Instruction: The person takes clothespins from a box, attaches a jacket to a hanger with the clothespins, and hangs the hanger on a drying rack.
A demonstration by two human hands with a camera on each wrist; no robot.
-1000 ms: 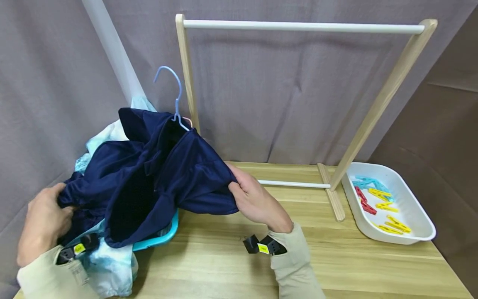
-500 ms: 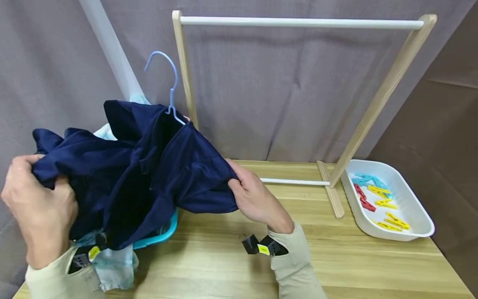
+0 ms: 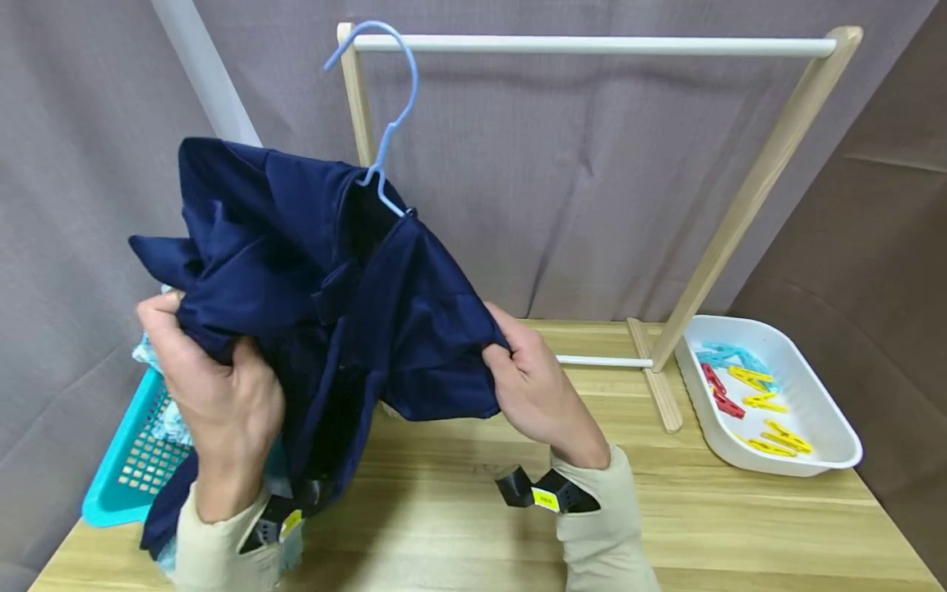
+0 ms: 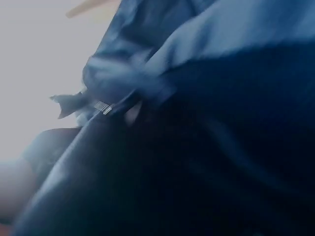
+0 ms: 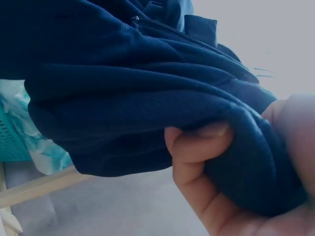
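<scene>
Your left grip and right grip pinch the dark-navy zippered cloth garment between them, slim pale-blue hook-topped hanger above; you're seemingly adjusting it, and the next move probably needs even lifting.

White tray on wooden table, pegs inside; grey curtain behind.

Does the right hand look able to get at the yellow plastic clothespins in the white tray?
Probably not as things stand: the right hand grips the navy zippered garment. Once freed, likely yes: the yellow clothespins lie uncovered in the white tray.
</scene>
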